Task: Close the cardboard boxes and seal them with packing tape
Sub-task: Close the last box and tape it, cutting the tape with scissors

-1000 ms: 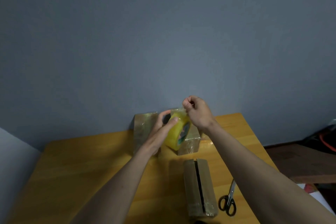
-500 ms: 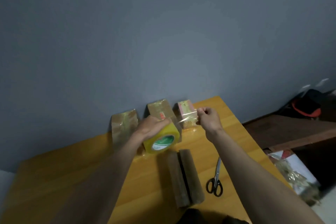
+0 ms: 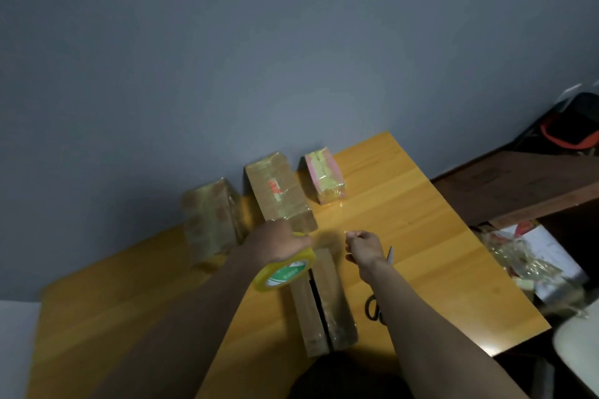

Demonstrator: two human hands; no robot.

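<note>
While the left hand [image 3: 275, 241] grips the tape roll [image 3: 285, 272], the right hand [image 3: 363, 246] pinches its loose end. That stretched strip could twist and stick to itself before reaching the open box [image 3: 324, 301].

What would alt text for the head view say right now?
Over an unsealed cardboard box, the left hand holds a yellow tape roll while the right hand pinches its pulled end. Three taped boxes line the wall; scissors lie partly hidden beneath the right forearm.

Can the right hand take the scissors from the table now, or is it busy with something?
Probably not at once: the right hand pinches the pulled tape end, though the scissors lie just beneath its forearm, with nothing else blocking them.
</note>
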